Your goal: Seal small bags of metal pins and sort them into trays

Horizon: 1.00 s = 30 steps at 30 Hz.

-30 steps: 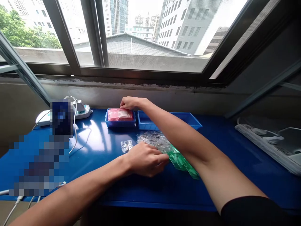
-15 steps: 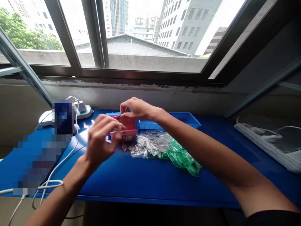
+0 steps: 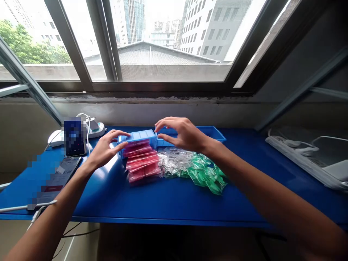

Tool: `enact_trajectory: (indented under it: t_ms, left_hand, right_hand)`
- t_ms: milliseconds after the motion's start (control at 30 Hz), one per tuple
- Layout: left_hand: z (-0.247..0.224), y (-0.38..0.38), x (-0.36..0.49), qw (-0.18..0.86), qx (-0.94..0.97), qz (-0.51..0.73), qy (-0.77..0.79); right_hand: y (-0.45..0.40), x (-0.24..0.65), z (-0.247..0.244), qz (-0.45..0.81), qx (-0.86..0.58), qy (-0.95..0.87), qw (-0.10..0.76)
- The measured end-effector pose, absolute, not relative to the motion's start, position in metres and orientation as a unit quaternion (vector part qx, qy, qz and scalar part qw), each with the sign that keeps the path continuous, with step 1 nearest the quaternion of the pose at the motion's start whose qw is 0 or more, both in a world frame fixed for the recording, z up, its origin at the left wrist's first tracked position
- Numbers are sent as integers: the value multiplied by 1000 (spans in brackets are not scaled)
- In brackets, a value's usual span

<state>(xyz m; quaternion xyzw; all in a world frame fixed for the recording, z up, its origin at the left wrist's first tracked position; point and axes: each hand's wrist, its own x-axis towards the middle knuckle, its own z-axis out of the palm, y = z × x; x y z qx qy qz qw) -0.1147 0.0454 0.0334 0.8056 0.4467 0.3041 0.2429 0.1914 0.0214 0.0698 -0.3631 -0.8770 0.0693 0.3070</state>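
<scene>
Red packets [image 3: 143, 165], now spilled forward, between left grip [image 3: 128, 139] and right grip [image 3: 157, 132], both open.

There were two blue bins [image 3: 140, 136], two phones [image 3: 75, 139], two power strips [image 3: 98, 130] and one table [image 3: 163, 203]. Packets formed three colour groups: one red [image 3: 144, 166], one clear [image 3: 175, 160], one green [image 3: 208, 177]; overlap hid the number in each.

The desk [image 3: 168, 206] is backlit by the overexposed window [image 3: 174, 47]; glare is cast at left, corners left dark.
</scene>
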Motion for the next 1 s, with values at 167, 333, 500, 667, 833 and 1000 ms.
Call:
enact_trajectory:
  t_ms: [167,333,500,667,833,1000]
  left_hand:
    - [39,29,-112,195,820,328,427]
    - [37,11,-112,78,871,336,351]
    - [31,5,-116,22,874,365,321]
    - [27,18,-119,32,838,402,366]
    - [30,35,-119,34,822,420,384]
    - [32,60,-113,118,783,450,412]
  right_hand:
    - [0,231,54,65,-427,-819,378]
    - [-5,250,22,42,-455,-774,437]
    - [-6,257,9,32,-460,-761,456]
    - [-9,260,13,24,-470,-749,467]
    - [-11,258,13,27,-463,-753,467]
    - [-9,258,10,34,-458,-752,472]
